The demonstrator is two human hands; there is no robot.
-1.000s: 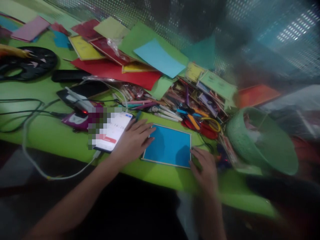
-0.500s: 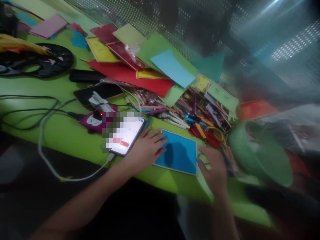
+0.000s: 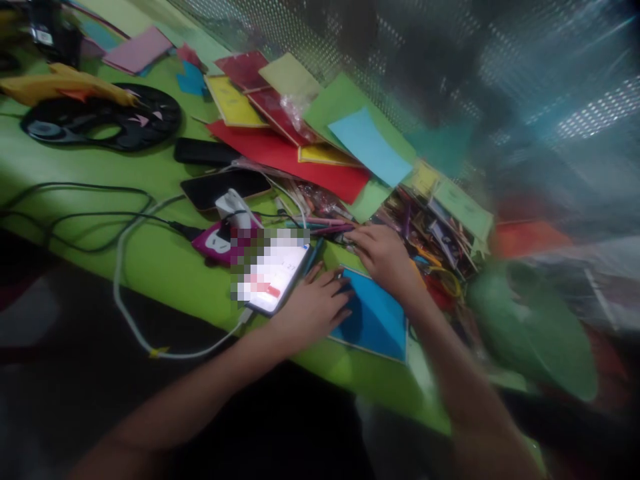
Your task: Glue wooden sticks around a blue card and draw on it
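On green table [image 3: 170, 281], blue panel [image 3: 381, 317] is being touched by left hand [image 3: 315, 308], loosely spread; right hand [image 3: 384, 252] is being held by pens [image 3: 330, 228], grip unclear.

Place: craft workspace; home or workshop, unclear.
Surface: green table [image 3: 100, 167], crowded along the back.
Supplies: loose coloured paper [image 3: 370, 143], pens [image 3: 323, 221], scissors [image 3: 442, 293].
Power: purple socket block [image 3: 215, 247] with leads [image 3: 117, 283].
Backdrop: perforated screen [image 3: 280, 33], light showing through.
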